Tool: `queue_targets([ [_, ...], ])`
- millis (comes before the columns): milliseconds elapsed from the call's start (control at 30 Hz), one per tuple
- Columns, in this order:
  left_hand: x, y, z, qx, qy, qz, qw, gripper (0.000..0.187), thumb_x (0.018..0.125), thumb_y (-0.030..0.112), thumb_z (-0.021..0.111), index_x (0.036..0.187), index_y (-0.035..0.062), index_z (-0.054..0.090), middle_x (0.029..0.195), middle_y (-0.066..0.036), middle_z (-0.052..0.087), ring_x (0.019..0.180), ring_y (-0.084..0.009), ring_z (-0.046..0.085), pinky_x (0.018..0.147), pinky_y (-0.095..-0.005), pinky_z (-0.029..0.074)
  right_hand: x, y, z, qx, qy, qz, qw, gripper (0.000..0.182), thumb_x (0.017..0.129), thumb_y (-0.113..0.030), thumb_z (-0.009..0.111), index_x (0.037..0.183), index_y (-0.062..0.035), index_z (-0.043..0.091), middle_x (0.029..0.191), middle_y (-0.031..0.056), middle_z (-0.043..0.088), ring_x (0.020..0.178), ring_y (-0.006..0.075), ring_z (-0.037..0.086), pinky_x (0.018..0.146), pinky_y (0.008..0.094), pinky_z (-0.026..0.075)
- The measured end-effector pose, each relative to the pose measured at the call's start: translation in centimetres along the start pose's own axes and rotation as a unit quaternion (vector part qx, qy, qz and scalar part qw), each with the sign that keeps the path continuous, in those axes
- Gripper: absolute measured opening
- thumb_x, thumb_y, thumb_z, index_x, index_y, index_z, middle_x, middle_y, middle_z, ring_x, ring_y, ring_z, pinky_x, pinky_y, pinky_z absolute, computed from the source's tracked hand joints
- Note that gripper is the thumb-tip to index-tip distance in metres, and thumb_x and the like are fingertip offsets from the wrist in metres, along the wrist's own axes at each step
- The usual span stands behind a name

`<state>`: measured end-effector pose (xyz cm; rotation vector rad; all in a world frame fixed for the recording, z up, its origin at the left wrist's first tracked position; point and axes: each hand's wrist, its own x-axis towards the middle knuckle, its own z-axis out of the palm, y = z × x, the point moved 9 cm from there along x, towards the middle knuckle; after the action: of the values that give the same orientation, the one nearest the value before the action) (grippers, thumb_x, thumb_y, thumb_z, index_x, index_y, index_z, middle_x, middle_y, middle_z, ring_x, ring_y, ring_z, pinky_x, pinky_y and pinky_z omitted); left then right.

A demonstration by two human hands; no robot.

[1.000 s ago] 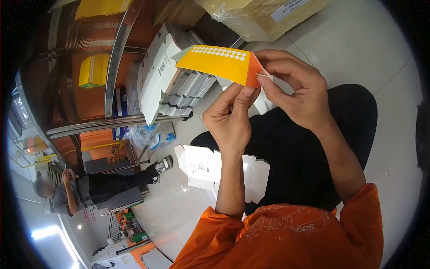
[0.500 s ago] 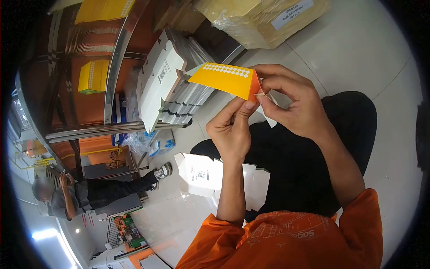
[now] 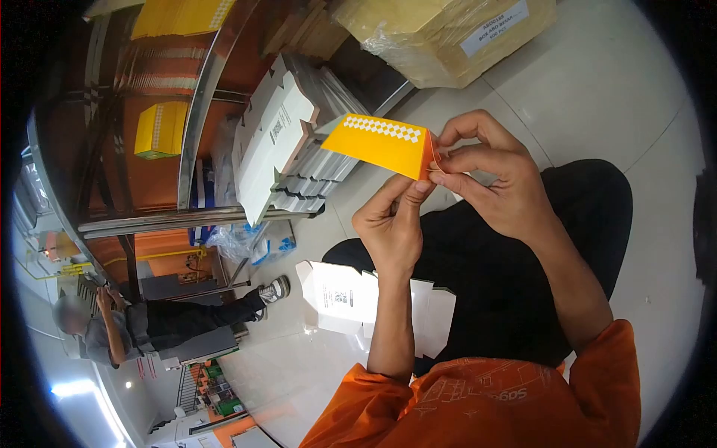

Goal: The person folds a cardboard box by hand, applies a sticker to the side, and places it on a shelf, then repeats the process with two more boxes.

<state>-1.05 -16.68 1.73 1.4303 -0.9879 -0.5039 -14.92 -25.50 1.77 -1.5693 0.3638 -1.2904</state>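
A yellow cardboard box (image 3: 377, 153) with a row of white diamonds and an orange end is held up in front of me. My left hand (image 3: 396, 224) grips its lower edge near the orange end, thumb and fingers pressed together. At that end, my right hand (image 3: 500, 172) pinches the edge of a small flap between thumb and fingers. The box's underside and inner side are hidden from me. A flat white carton blank (image 3: 340, 299) with a printed code lies below my left forearm, by my leg.
Stacked flat white cartons (image 3: 276, 131) stand beside a metal-framed shelf (image 3: 187, 142) holding more yellow boxes (image 3: 160, 131). A plastic-wrapped brown carton (image 3: 441, 37) sits on the tiled floor ahead. At left, a person (image 3: 119, 325) stands with hands raised together.
My right index finger has lifted and straightened away from the box's orange end, while thumb and other fingers stay on the flap. The whole view has shifted slightly; my left hand keeps its hold.
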Motion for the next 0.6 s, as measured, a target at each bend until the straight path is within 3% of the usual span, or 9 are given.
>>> queue_targets([
  [33,0.0,-0.2,-0.1,-0.008,0.007,-0.008,1.000,0.017,0.086,0.000,0.071,0.102,-0.0060,0.070,0.093,-0.011,0.071,0.082,-0.0126,0.066,0.078,-0.0239,0.053,-0.2,0.0,-0.2,0.000,0.003,-0.003,1.000,0.009,0.078,-0.003,0.076,0.082,0.0011,0.069,0.101,0.0081,0.060,0.088,0.0183,0.064,0.069,0.0282,0.052],
  [100,0.0,-1.0,-0.8,0.006,0.021,-0.041,0.999,0.016,0.085,0.000,0.073,0.100,-0.0043,0.071,0.087,-0.006,0.070,0.078,-0.0083,0.063,0.072,-0.0212,0.051,0.0,0.4,0.0,0.005,0.001,-0.004,1.000,0.010,0.077,-0.003,0.076,0.083,0.0017,0.069,0.096,0.0080,0.063,0.082,0.0169,0.063,0.066,0.0282,0.051],
  [267,0.8,-0.9,-1.6,-0.012,-0.035,-0.021,0.999,0.011,0.085,0.000,0.073,0.095,-0.0023,0.073,0.070,0.002,0.062,0.060,-0.0015,0.048,0.055,-0.0173,0.037,0.2,-0.1,0.0,0.019,-0.018,0.007,1.000,0.012,0.077,-0.002,0.076,0.083,0.0024,0.067,0.084,0.0084,0.064,0.072,0.0175,0.063,0.063,0.0279,0.049],
  [367,0.5,-0.2,-2.1,0.083,-0.021,-0.011,0.996,0.010,0.085,0.002,0.073,0.094,-0.0022,0.073,0.069,0.002,0.062,0.059,-0.0018,0.048,0.053,-0.0179,0.036,0.0,0.3,0.4,0.025,-0.030,0.021,0.999,0.013,0.076,-0.002,0.076,0.083,0.0026,0.066,0.081,0.0092,0.064,0.069,0.0184,0.063,0.062,0.0287,0.049],
  [500,0.1,-0.3,-2.3,0.085,-0.011,-0.015,0.996,0.010,0.086,0.004,0.074,0.094,-0.0019,0.073,0.069,0.003,0.063,0.059,-0.0020,0.049,0.052,-0.0185,0.036,-0.2,0.8,0.9,0.042,-0.051,0.034,0.997,0.012,0.075,0.001,0.075,0.083,0.0028,0.065,0.081,0.0102,0.064,0.069,0.0198,0.063,0.062,0.0296,0.049],
  [567,-0.1,-0.1,-2.4,0.117,-0.023,-0.007,0.993,0.018,0.084,0.005,0.075,0.100,-0.0025,0.072,0.088,-0.005,0.072,0.077,-0.0077,0.064,0.071,-0.0207,0.051,-0.1,0.6,0.8,0.041,-0.058,0.020,0.997,0.012,0.075,0.001,0.075,0.083,0.0029,0.065,0.082,0.0103,0.064,0.069,0.0201,0.063,0.062,0.0301,0.049],
  [600,-0.1,0.0,-2.3,0.119,-0.024,-0.007,0.993,0.018,0.084,0.005,0.075,0.100,-0.0025,0.072,0.088,-0.005,0.072,0.077,-0.0077,0.064,0.071,-0.0207,0.051,-0.2,0.4,0.9,0.043,-0.065,0.005,0.997,0.012,0.075,0.002,0.074,0.082,0.0030,0.065,0.083,0.0103,0.064,0.070,0.0204,0.063,0.062,0.0305,0.049],
])
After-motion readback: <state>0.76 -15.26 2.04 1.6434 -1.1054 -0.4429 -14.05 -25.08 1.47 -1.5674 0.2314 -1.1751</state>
